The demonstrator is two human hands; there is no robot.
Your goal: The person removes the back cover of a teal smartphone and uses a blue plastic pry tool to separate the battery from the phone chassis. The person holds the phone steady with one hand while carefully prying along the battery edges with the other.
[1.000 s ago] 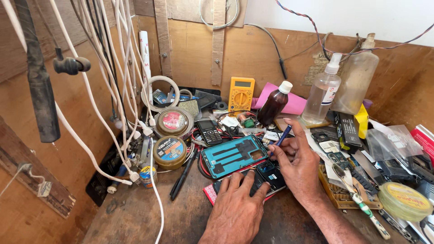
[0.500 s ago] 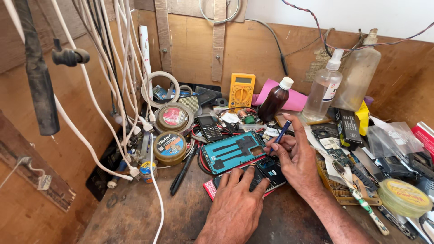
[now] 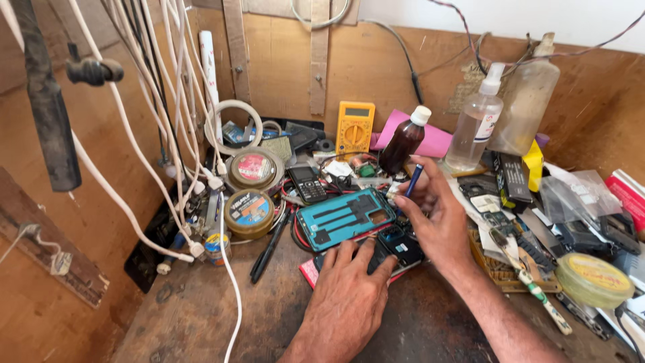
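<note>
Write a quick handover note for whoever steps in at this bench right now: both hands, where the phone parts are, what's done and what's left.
Left hand: flat, fingers pressing down on the dark opened phone on the bench.
Right hand: pinching a blue-handled tool, tip pointing down near the phone's upper edge.
Teal phone frame: lying just behind the dark phone, already separate from it.
Small black keypad phone: behind the frame, untouched.
Done: the phone is opened.
Left: the work inside the dark phone looks unfinished; the frame is not refitted.

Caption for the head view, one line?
Left hand steadies an opened phone while right hand holds a blue tool.
</note>
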